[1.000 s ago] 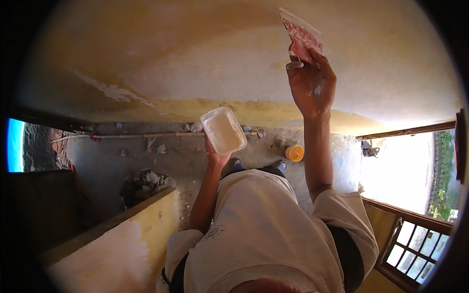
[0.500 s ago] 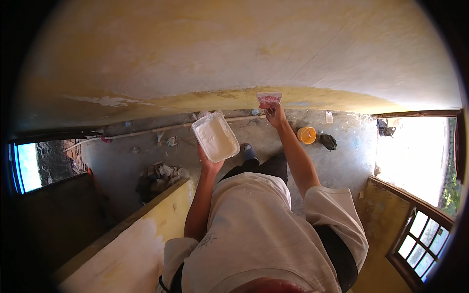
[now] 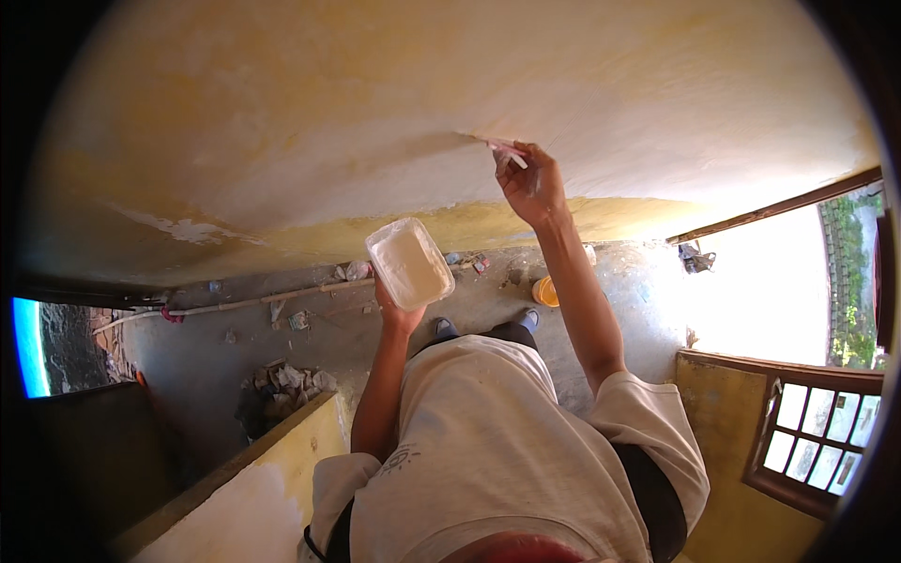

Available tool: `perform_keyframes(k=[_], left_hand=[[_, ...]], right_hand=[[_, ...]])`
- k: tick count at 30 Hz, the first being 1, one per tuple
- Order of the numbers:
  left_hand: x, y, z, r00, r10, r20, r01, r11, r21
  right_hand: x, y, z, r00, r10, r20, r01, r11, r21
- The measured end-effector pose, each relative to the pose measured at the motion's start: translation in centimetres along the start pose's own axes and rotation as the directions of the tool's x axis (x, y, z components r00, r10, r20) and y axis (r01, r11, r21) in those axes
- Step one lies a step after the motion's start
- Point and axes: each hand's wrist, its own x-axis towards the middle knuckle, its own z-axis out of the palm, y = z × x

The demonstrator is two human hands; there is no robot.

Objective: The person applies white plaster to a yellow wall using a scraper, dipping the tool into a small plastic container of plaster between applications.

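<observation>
My left hand (image 3: 398,311) is wrapped round the side of a white rectangular tub (image 3: 377,255), held level with my waist. Pale, smooth putty (image 3: 414,266) lies inside it. Up and to the right, my right hand (image 3: 535,190) grips a thin putty scraper (image 3: 508,150), its blade tilted and edge-on to me. The far edge of the blade appears to touch the wall (image 3: 413,84), whose yellow paint is partly covered by whitish patches. A shadow stretches left from the blade.
Behind my right forearm an orange bucket (image 3: 544,292) stands on the grey floor (image 3: 328,347). A long pole (image 3: 225,306) lies along the wall's foot. Crumpled sacks (image 3: 284,387) are heaped beside a low yellow wall (image 3: 319,433). A bright doorway (image 3: 760,281) and a paned window (image 3: 821,436) are at right.
My right hand has raised the scraper up the wall and turned it from face-on to edge-on. The tub stays nearly in place. The view has shifted, and the bucket is now partly behind my arm.
</observation>
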Motion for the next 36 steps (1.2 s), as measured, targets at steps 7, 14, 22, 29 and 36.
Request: perform_keyframes(k=[7,14,22,29,36], left_hand=[[1.2,-0.7,1.5,0.999,0.000,0.042,-0.001,1.000,0.010],[-1.3,0.4,-0.7,0.996,0.060,-0.064,-0.061,0.998,-0.014],[-6.1,3.4,-5.6,0.972,0.169,-0.166,-0.159,0.984,0.075],[-5.8,4.5,-4.6,0.978,0.152,-0.145,-0.141,0.986,0.087],[-2.5,2.7,-3.1,0.984,0.170,0.046,-0.176,0.949,0.262]], right_hand=[[-5.9,-7.2,10.5,0.896,-0.078,0.438,0.053,0.996,0.069],[-4.0,1.9,-2.9,0.969,-0.152,0.194,0.201,0.943,-0.265],[5.3,16.6,-25.3,0.924,0.258,-0.283,-0.317,0.929,-0.189],[7.6,15.6,-20.5,0.986,0.075,-0.147,-0.092,0.990,-0.107],[0.7,4.0,1.7,0.994,0.081,0.068,-0.088,0.990,0.108]])
